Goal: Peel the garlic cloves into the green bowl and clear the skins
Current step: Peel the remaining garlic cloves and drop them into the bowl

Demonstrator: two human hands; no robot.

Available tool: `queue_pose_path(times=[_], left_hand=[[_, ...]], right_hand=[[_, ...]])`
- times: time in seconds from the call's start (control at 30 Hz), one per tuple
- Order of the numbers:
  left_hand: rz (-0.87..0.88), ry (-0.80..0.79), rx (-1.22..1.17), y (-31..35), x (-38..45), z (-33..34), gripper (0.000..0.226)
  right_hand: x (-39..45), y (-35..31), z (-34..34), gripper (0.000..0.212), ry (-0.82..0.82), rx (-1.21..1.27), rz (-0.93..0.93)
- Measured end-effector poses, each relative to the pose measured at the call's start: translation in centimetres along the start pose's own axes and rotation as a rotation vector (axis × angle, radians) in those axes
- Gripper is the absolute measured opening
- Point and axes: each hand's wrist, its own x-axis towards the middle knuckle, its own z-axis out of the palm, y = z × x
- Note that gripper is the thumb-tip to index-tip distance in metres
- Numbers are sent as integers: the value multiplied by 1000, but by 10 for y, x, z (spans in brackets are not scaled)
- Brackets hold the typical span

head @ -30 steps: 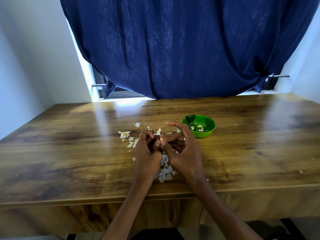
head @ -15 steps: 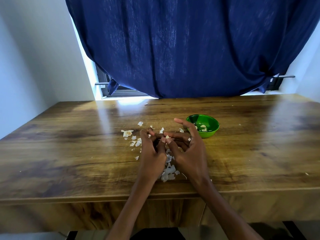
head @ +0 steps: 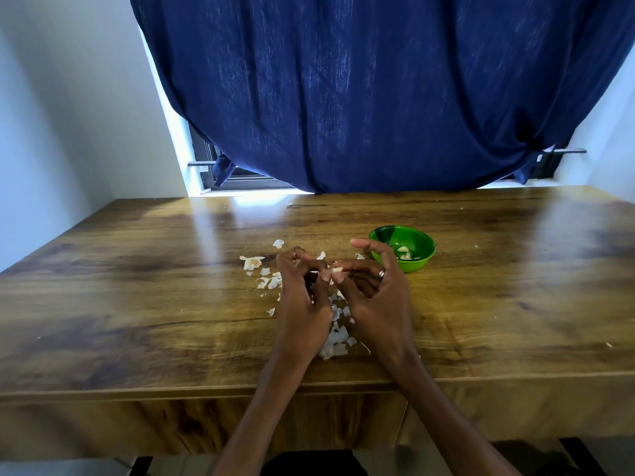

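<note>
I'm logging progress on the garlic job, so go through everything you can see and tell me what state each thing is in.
green bowl: upright on the table, peeled cloves inside
peeled cloves: lying in the bowl
garlic clove: pinched between both hands
garlic skins: scattered on the table, not cleared
left hand: fingers curled, pinching the clove
right hand: pinching the clove
curtain: drawn across the window

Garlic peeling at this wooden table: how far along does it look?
Partly done. A few peeled pale cloves already lie in the small green plastic bowl. In hand: the left hand and right hand pinch a small pale clove between their fingertips. Left: the papery white skins scattered over the brown wooden table are not cleared.
</note>
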Motion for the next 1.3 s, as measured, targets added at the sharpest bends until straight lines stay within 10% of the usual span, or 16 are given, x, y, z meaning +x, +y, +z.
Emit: queue_pose_path(times=[1.3], left_hand=[[184,156,256,5,0,-4,1]], right_hand=[[1,3,-5,37,-56,-15,15]])
